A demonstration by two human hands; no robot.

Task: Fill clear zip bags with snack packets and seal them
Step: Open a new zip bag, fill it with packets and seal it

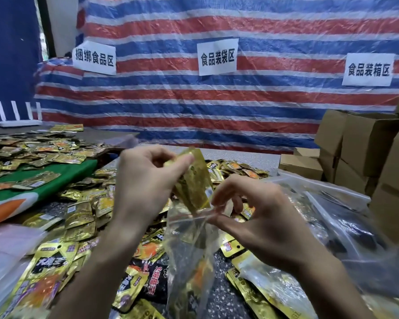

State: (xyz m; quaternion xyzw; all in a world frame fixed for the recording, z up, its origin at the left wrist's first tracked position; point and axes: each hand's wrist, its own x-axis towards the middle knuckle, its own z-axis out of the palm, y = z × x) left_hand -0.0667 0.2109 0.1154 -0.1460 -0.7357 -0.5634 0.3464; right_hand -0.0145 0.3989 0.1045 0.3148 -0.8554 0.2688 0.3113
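Note:
My left hand (pixel 145 180) pinches a gold snack packet (pixel 195 180) by its top corner, the packet's lower end dipping into the mouth of a clear zip bag (pixel 189 254). My right hand (pixel 260 217) grips the bag's rim on the right side, holding the mouth apart. The bag hangs down between my forearms, with gold and orange packets visible inside it. Loose gold snack packets (pixel 78 215) cover the table under and around both hands.
A green and orange cloth (pixel 44 178) lies left under more packets. Filled clear bags (pixel 332 238) pile at the right. Cardboard boxes (pixel 364 153) stack at the far right. A striped tarp (pixel 217 107) with white paper signs hangs behind the table.

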